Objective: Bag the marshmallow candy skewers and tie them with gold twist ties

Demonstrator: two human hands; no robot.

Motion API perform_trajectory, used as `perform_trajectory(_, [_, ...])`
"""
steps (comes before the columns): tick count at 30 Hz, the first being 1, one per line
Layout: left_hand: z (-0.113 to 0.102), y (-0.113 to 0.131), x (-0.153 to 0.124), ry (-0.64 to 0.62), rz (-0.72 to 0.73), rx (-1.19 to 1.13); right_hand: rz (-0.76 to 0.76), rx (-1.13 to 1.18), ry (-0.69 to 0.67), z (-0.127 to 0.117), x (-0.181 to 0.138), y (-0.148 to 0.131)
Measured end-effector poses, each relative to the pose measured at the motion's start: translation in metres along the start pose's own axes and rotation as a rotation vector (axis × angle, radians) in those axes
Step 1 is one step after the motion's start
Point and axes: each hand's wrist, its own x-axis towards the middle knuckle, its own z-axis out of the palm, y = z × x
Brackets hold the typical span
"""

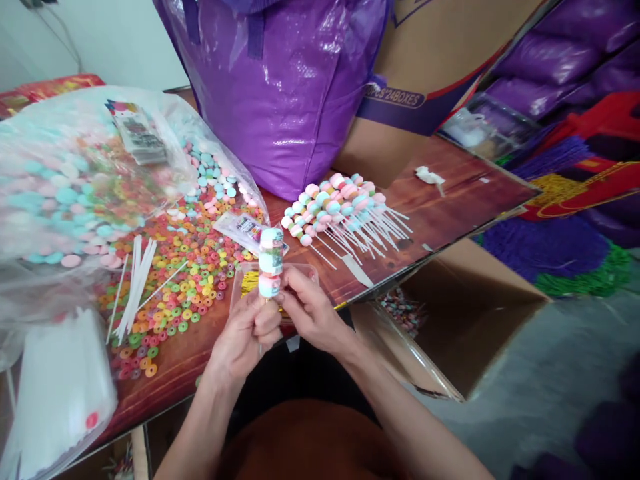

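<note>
My left hand (250,330) is closed around the stick of a candy skewer (271,261) and holds it upright. Pastel marshmallows and gummy rings are stacked on it inside a clear printed wrapper. My right hand (313,310) pinches beside the wrapper's lower end; what its fingertips grip is too small to make out. Just behind my hands lies a clear plastic tray (300,270) with yellow twist ties (249,283), partly covered by the hands. A stack of flat printed wrappers (239,230) rests beyond the tray. To the right is a pile of candy skewers (340,207) with white sticks.
Loose gummy rings (185,287) cover the table's left, with white sticks (136,287) on top. Behind them is a clear bag of marshmallows (60,193); a bag of sticks (63,387) lies nearer. A purple bag (280,100) stands behind. An open carton (480,320) sits below the right edge.
</note>
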Motion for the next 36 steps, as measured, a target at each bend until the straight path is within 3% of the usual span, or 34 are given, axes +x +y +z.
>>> perform_trajectory(5, [0.001, -0.014, 0.001, 0.207, 0.437, 0.379, 0.030, -0.326, 0.103, 0.012, -0.004, 0.000])
perform_trajectory(8, [-0.001, -0.017, -0.004, 0.274, 0.570, 0.555, 0.098, -0.371, 0.111, 0.014, -0.004, -0.005])
perform_trajectory(11, [-0.006, -0.016, -0.005, 0.279, 0.535, 0.527, 0.228, -0.194, 0.040, 0.010, -0.002, -0.008])
perform_trajectory(14, [-0.009, -0.008, 0.000, 0.261, 0.425, 0.303, 0.250, -0.058, 0.028, 0.008, -0.002, -0.006])
perform_trajectory(18, [-0.007, 0.007, 0.006, 0.211, 0.173, -0.020, -0.040, -0.304, 0.180, 0.010, -0.007, 0.002])
perform_trajectory(22, [0.001, 0.010, 0.007, 0.207, 0.047, -0.107, -0.286, -0.496, 0.217, 0.010, -0.009, 0.012])
perform_trajectory(28, [0.010, 0.007, 0.005, 0.263, -0.008, -0.187, -0.385, -0.566, 0.201, 0.005, -0.006, 0.016])
perform_trajectory(36, [0.010, 0.004, 0.007, 0.276, 0.055, -0.137, -0.317, -0.589, 0.051, -0.007, 0.002, 0.006])
